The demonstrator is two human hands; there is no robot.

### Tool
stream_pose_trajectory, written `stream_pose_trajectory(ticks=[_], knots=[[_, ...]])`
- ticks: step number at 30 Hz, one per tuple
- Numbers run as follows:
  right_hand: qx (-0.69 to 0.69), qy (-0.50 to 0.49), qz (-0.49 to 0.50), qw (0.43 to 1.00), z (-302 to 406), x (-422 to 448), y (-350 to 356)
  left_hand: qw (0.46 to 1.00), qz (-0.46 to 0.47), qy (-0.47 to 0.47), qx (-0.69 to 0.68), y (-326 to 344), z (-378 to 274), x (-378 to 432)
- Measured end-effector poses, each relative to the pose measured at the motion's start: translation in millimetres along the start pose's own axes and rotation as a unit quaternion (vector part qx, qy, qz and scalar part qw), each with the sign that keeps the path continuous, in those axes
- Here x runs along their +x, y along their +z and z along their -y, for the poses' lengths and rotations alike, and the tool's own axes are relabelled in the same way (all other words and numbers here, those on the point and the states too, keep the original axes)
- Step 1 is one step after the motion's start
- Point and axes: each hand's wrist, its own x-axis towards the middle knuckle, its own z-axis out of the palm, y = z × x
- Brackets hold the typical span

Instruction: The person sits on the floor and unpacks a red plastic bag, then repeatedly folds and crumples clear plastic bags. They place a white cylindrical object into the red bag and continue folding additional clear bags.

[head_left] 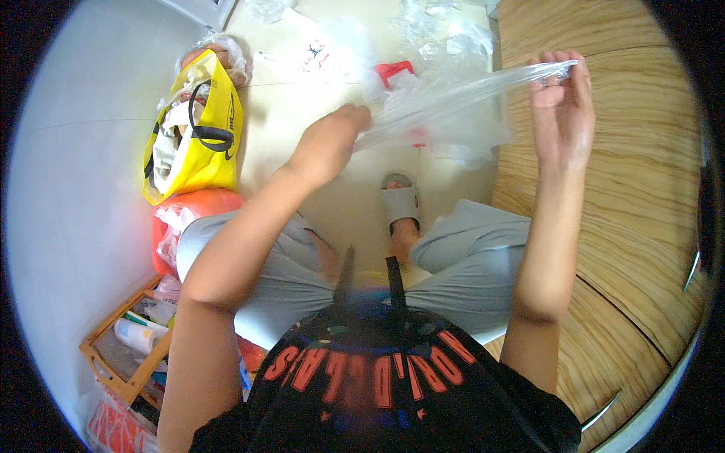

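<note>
A clear thin plastic bag (447,105) is stretched between my two hands above the floor. My left hand (334,141), blurred, has its fingers closed on the bag's lower left end. Higher up at the right, my right hand (563,96) pinches the bag's other end between thumb and fingers, palm facing the camera. Under the bag lie more clear plastic bags (425,22) and a red piece of plastic (393,72). A white plastic bag with printed marks (325,54) lies on the floor beyond my left hand.
At the left wall stand a yellow bag with black handles (224,164), full of things, and a red plastic bag (201,204). A wooden-framed rack (136,374) with packages is at lower left. Wood-grain cabinet fronts (634,170) run along the right. My slippered foot (401,209) is below.
</note>
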Motion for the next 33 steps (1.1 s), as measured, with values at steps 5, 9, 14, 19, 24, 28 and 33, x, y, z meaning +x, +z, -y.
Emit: stream_pose_trajectory(ticks=[5,9,14,19,24,28,33], knots=[[-0.002,-0.048,-0.063,0.997,20.7,16.8,-23.0,0.941,0.171,-0.131,-0.260,-24.1,4.2,10.4],[-0.051,-0.043,-0.154,0.986,22.6,22.1,-23.6,0.869,0.193,-0.122,-0.438,-53.4,12.2,13.9],[-0.091,0.019,-0.238,0.967,15.2,21.9,-31.7,0.750,0.115,-0.144,-0.635,-68.3,16.2,19.8],[0.026,0.088,-0.241,0.966,9.5,22.7,-38.5,0.855,0.083,-0.082,-0.505,-35.9,-4.0,9.0],[-0.010,0.077,-0.249,0.965,10.2,15.4,-25.3,0.886,0.044,-0.155,-0.435,-13.9,8.1,6.4],[-0.010,0.065,-0.282,0.957,14.0,16.0,-14.7,0.804,-0.093,-0.235,-0.539,-26.5,27.4,9.8],[-0.052,0.057,-0.258,0.963,3.8,20.3,-22.3,0.683,-0.220,-0.270,-0.642,-46.9,35.1,16.4]])
